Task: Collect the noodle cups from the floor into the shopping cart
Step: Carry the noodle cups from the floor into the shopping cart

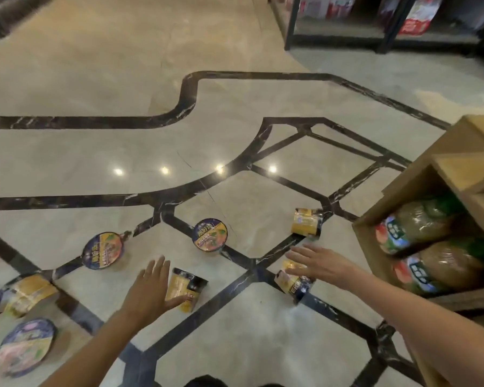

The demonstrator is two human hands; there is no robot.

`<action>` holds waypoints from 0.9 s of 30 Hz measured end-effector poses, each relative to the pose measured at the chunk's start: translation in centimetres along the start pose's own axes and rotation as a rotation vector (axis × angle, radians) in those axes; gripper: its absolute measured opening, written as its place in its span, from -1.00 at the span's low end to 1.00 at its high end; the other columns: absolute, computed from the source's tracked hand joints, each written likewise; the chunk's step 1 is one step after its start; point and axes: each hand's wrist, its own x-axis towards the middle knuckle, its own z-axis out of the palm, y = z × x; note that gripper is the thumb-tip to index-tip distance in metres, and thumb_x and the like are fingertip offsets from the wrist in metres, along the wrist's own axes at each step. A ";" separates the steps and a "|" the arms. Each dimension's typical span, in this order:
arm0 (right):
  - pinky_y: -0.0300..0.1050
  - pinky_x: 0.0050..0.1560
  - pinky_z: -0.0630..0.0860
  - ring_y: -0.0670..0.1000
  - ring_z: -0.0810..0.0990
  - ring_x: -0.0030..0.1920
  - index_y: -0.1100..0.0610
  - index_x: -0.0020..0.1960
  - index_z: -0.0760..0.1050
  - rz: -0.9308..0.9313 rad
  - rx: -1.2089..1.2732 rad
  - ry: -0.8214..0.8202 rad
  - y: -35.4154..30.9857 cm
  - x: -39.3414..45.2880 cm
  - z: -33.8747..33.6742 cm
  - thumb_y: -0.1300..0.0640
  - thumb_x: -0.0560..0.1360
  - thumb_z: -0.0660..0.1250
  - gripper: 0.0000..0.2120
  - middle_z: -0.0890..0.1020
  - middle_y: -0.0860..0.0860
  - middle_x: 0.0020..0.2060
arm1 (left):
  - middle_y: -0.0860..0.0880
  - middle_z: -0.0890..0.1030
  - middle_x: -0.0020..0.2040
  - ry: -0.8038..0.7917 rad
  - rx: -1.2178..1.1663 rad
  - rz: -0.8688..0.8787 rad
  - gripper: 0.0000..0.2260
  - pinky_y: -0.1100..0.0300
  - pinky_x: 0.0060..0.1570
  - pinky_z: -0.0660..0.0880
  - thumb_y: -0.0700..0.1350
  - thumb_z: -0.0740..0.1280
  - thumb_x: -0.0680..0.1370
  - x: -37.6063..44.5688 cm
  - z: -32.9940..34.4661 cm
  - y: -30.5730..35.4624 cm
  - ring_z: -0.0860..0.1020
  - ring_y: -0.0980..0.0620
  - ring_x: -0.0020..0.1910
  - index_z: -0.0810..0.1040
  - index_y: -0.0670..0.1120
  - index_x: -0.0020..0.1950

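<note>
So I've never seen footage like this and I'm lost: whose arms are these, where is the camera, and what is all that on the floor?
The camera sits on a person's head, looking forward and down, so the bare arms are the wearer's own. The left hand reaches, open, to a noodle cup on its side; the right hand hovers open over another tipped cup. Neither grips anything yet. More cups lie scattered on the marble floor, some upright. At right, a wooden shelf holds bottled drinks. No shopping cart is visible.

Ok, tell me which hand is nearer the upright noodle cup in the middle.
Right, narrowly. The right hand is just right of and below the upright noodle cup; the left hand sits lower left, by a tipped cup.
</note>
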 end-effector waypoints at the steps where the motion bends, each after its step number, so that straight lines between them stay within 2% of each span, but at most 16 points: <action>1: 0.10 0.48 0.11 0.18 0.05 0.53 -0.02 0.54 0.08 -0.050 -0.076 0.053 0.5 2.3 2.1 0.26 0.40 0.45 -0.16 0.08 0.16 0.54 | -0.16 -0.13 0.57 -0.021 -0.012 -0.021 0.00 0.05 0.47 0.03 0.50 -0.06 0.39 1.6 2.2 0.1 -0.04 -0.12 0.55 -0.16 -0.20 0.56; 3: 0.09 0.41 0.25 0.18 0.22 0.48 -0.07 0.48 0.21 -0.119 -0.217 0.073 1.6 6.3 5.4 0.17 0.20 0.60 -0.05 0.24 0.13 0.49 | -0.15 -0.18 0.57 -0.035 -0.099 -0.060 0.04 0.05 0.48 0.04 0.44 0.16 0.41 4.5 6.2 0.2 -0.08 -0.10 0.55 -0.24 -0.20 0.54; 4: 0.10 0.41 0.24 0.20 0.20 0.48 -0.07 0.47 0.19 -0.166 -0.277 0.087 2.0 8.1 6.9 0.17 0.15 0.62 0.01 0.22 0.12 0.50 | -0.15 -0.18 0.57 -0.023 -0.153 -0.081 0.09 0.04 0.48 0.07 0.44 0.23 0.38 5.7 7.8 0.2 -0.06 -0.10 0.55 -0.25 -0.21 0.54; 7: 0.18 0.48 0.10 0.22 -0.03 0.53 -0.08 0.51 0.03 -0.308 -0.332 0.132 2.5 12.2 10.2 0.31 0.18 0.56 0.09 0.01 0.11 0.55 | -0.17 -0.03 0.57 0.015 -0.374 -0.166 0.19 0.01 0.41 0.24 0.39 0.40 0.29 8.0 11.8 0.1 0.10 -0.11 0.52 -0.21 -0.23 0.53; 8: 0.18 0.49 0.07 0.22 -0.04 0.53 -0.07 0.51 0.03 -0.340 -0.335 0.151 2.4 12.7 10.8 0.33 0.20 0.53 0.06 -0.01 0.10 0.55 | -0.17 0.05 0.55 0.014 -0.470 -0.201 0.19 0.00 0.37 0.29 0.34 0.45 0.27 8.4 12.8 0.0 0.18 -0.12 0.49 -0.20 -0.23 0.53; 10: 0.12 0.47 0.09 0.20 0.08 0.52 -0.03 0.50 0.12 -0.342 -0.321 0.185 2.2 12.8 11.2 0.28 0.20 0.55 0.00 0.11 0.10 0.54 | -0.16 0.18 0.52 -0.011 -0.625 -0.264 0.19 0.00 0.31 0.35 0.26 0.52 0.26 8.8 14.2 0.0 0.30 -0.14 0.42 -0.18 -0.22 0.54; 12: 0.07 0.45 0.14 0.17 0.20 0.49 0.01 0.46 0.20 -0.248 -0.243 0.204 2.2 12.0 11.6 0.20 0.19 0.59 -0.05 0.25 0.09 0.49 | -0.16 0.27 0.47 -0.022 -0.681 -0.280 0.17 -0.02 0.24 0.41 0.24 0.54 0.24 9.0 15.1 -0.1 0.38 -0.14 0.35 -0.12 -0.21 0.53; 13: 0.08 0.48 0.06 0.16 0.16 0.50 0.04 0.47 0.19 -0.198 -0.183 0.200 2.3 11.5 12.1 0.14 0.23 0.58 -0.08 0.23 0.09 0.49 | -0.16 0.31 0.43 -0.016 -0.687 -0.281 0.13 -0.01 0.19 0.44 0.24 0.55 0.23 9.0 15.4 -0.3 0.42 -0.14 0.30 -0.05 -0.21 0.52; 15: 0.09 0.53 -0.07 0.14 0.11 0.51 0.11 0.50 0.15 0.002 0.033 0.053 2.3 10.5 13.4 -0.09 0.32 0.50 -0.11 0.20 0.09 0.50 | -0.15 0.41 0.31 0.002 -0.685 -0.285 0.03 0.00 0.09 0.50 0.23 0.56 0.21 9.3 15.9 -0.6 0.48 -0.10 0.17 0.12 -0.18 0.45; 17: 0.03 0.48 0.10 0.10 0.31 0.38 0.12 0.43 0.25 0.305 0.273 -0.018 1.6 9.7 14.5 -0.39 0.25 0.38 -0.07 0.37 0.07 0.37 | -0.13 0.46 0.22 0.022 -0.679 -0.283 -0.08 0.00 0.01 0.53 0.23 0.57 0.19 9.4 16.1 -0.7 0.52 -0.07 0.06 0.22 -0.12 0.36; 19: -0.02 0.32 0.30 0.05 0.45 0.22 0.10 0.33 0.33 0.618 0.579 -0.058 0.1 9.6 14.9 -0.55 0.18 0.27 -0.05 0.48 0.03 0.22 | -0.11 0.47 0.18 0.043 -0.670 -0.281 -0.13 0.01 -0.04 0.55 0.21 0.58 0.19 9.5 16.2 -0.6 0.52 -0.05 0.02 0.25 -0.10 0.32; 21: -0.02 0.18 0.42 0.06 0.49 0.17 0.11 0.32 0.32 0.844 0.896 -0.112 -1.6 10.0 15.0 -0.58 0.15 0.26 0.00 0.48 0.03 0.18 | -0.10 0.48 0.16 0.059 -0.655 -0.282 -0.13 0.00 -0.07 0.55 0.23 0.57 0.18 9.6 16.0 -0.4 0.53 -0.06 0.01 0.26 -0.10 0.32; 22: -0.01 0.18 0.43 0.07 0.47 0.20 0.11 0.33 0.29 0.921 0.992 -0.114 -2.4 10.3 15.3 -0.58 0.13 0.28 0.02 0.45 0.05 0.20 | -0.10 0.48 0.15 0.063 -0.653 -0.290 -0.11 0.00 -0.09 0.56 0.24 0.57 0.17 9.7 16.1 -0.3 0.53 -0.06 0.01 0.26 -0.10 0.32; 25: 0.02 0.29 0.37 0.07 0.37 0.28 0.10 0.37 0.21 0.968 1.055 0.063 -4.5 11.5 17.0 -0.43 0.12 0.45 0.02 0.39 0.05 0.27 | -0.11 0.48 0.16 0.069 -0.697 -0.341 -0.05 -0.03 -0.05 0.58 0.24 0.59 0.14 10.2 16.2 -0.1 0.53 -0.07 0.03 0.23 -0.11 0.35; 27: -0.05 0.16 0.46 0.02 0.42 0.16 0.10 0.32 0.23 1.004 1.179 0.204 -5.4 12.1 17.7 -0.24 0.10 0.57 -0.04 0.43 0.03 0.20 | -0.12 0.49 0.16 0.087 -0.734 -0.376 -0.06 -0.03 -0.04 0.57 0.19 0.60 0.15 10.4 16.1 0.2 0.53 -0.07 0.03 0.23 -0.12 0.35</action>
